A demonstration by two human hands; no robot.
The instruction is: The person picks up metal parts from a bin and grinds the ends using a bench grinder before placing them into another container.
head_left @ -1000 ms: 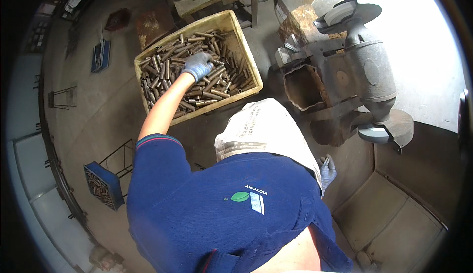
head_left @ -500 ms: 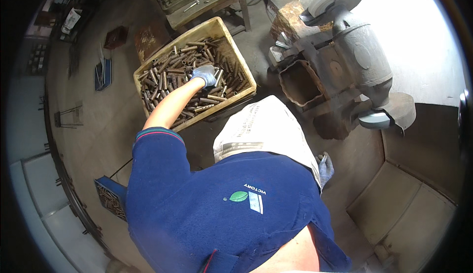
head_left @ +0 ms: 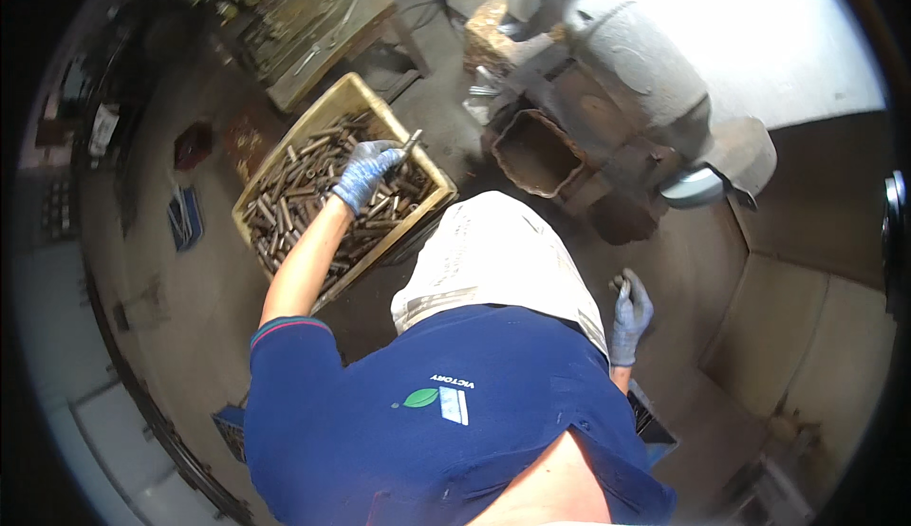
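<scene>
My left hand point(head_left: 365, 173), in a blue glove, is over the yellow crate point(head_left: 347, 97) and is closed on a short metal rod point(head_left: 410, 141) lifted above the pile. The crate is full of several rusty metal rods and tubes point(head_left: 294, 203). My right hand point(head_left: 629, 315), also gloved, hangs beside my right leg near the floor with fingers curled around a small dark piece; what it is I cannot make out. My light trousers point(head_left: 493, 260) and blue shirt fill the lower middle of the view.
A bench grinder on a pedestal point(head_left: 645, 61) with a grey wheel point(head_left: 697, 186) stands at the upper right, a rusty square bin point(head_left: 536, 151) beside it. A cluttered workbench point(head_left: 313, 23) lies beyond the crate. A blue crate point(head_left: 655, 426) sits by my right side.
My left hand has come up out of the pile with a rod in its fingers. The right hand has come into view beside my leg. The view has tilted further toward the grinder.
</scene>
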